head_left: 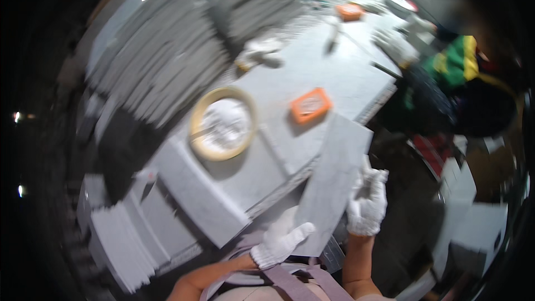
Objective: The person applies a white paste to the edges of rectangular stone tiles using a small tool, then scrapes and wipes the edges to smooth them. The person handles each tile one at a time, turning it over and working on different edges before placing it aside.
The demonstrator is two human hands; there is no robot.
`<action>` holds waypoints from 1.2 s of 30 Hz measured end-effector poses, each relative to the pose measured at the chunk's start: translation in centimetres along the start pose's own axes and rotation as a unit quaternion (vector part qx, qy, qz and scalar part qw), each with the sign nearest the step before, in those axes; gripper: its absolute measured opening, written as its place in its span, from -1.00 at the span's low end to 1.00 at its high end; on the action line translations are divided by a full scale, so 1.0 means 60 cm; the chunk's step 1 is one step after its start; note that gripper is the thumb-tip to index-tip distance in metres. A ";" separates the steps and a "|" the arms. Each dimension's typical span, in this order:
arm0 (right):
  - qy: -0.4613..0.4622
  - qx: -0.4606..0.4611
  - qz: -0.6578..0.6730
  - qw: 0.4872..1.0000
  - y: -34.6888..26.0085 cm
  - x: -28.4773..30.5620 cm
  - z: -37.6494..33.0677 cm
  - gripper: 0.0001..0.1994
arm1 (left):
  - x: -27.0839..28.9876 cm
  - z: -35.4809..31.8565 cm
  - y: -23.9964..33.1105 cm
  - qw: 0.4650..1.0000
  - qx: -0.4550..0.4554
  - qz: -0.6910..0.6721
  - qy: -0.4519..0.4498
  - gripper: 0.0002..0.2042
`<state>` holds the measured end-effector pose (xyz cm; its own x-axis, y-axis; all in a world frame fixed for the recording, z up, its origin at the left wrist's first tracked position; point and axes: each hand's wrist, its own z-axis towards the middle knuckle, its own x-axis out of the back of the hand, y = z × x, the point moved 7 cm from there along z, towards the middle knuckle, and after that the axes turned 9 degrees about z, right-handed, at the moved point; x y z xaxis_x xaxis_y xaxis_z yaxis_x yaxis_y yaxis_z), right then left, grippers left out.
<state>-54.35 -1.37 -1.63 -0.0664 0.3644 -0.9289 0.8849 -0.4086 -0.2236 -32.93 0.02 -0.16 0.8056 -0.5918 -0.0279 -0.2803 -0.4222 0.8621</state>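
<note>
A long, pale grey stone-look tile (334,170) slants between my hands, its far end over the edge of the work table. My left hand (281,243), in a white knit glove, is closed on its near left edge. At the tile's right edge is my right hand (368,203), also gloved, with its fingers partly curled against the edge; the contact is partly hidden and blurred. Beyond the tile, an orange block (311,105) rests on the table. To its left stands a round yellowish tub (199,140) with white material inside.
Stacked grey tiles (161,50) rise at the far left, and more slabs (120,245) stand at the near left. Loose white gloves (259,53) lie by the stacks. A co-worker (446,83) with gloved hands is at the right, near another orange block (349,11). Boxes (479,228) sit lower right.
</note>
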 end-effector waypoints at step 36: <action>-0.339 -0.106 -0.547 0.758 0.418 -0.101 -0.218 -0.62 | 1.001 -0.453 -0.208 0.621 -0.116 -0.217 0.744 -0.55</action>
<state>-25.70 -2.88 2.28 -0.9720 -0.1547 -0.1767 0.1791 -0.0017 -0.9838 33.16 -11.58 1.15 0.4176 0.9062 0.0673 0.0745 -0.1080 0.9913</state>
